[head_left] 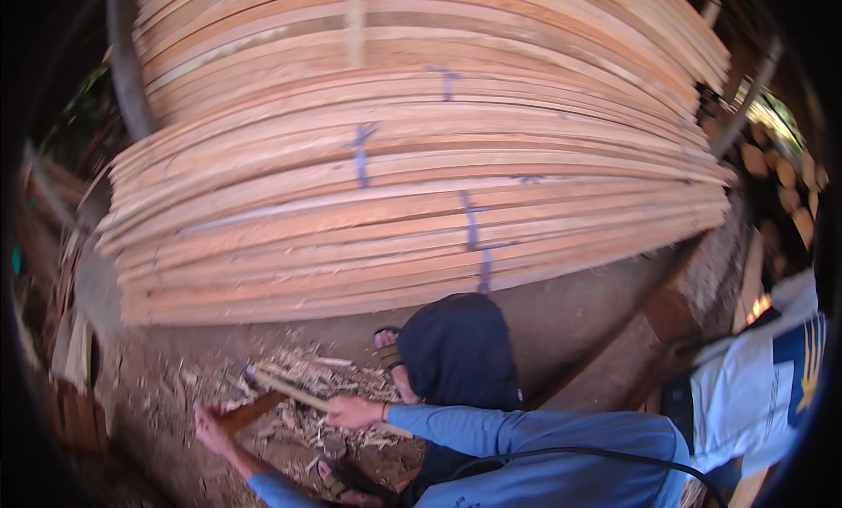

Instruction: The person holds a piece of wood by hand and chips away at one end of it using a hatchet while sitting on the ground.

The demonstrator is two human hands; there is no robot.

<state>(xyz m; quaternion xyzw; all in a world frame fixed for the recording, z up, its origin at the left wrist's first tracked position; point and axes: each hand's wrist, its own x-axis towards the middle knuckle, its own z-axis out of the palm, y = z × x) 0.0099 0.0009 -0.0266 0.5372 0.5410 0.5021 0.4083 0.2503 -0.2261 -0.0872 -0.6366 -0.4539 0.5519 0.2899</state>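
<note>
My left hand (210,423) steadies the reddish wood block (250,411) beside the chip pile (324,376), so the long pale-handled tool (289,390) gripped in my right hand (353,412) could glance into my fingers.

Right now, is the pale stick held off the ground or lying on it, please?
Held off it: the right hand grips the pale stick, slanting above the wood chips.
</note>
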